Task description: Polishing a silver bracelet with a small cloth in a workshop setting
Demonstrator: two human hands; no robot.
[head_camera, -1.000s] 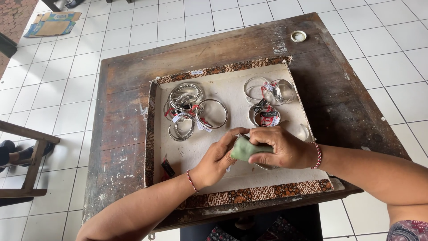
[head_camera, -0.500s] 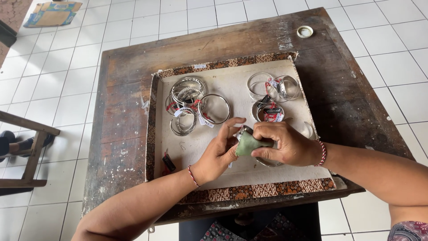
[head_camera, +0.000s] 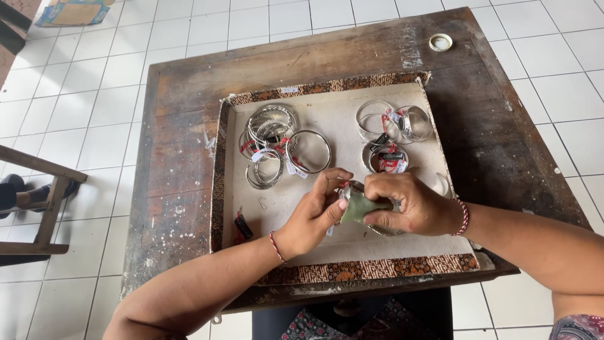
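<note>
Both hands meet over the tray [head_camera: 327,249]. Right hand [head_camera: 412,204] closed around a green cloth [head_camera: 360,206] wrapped over a silver bangle [head_camera: 352,189]; left hand [head_camera: 318,211] pinches the bangle's rim. Bangle piles [head_camera: 277,145] lie behind.

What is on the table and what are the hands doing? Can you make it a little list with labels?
left hand: pinches a silver bangle at its rim
right hand: holds a green cloth against the bangle
tray: pale, with a patterned border, on the wooden table
left pile: silver bangles with tags
right pile: more tagged bangles
far corner: small white ring
wrists: red string bracelets
</note>
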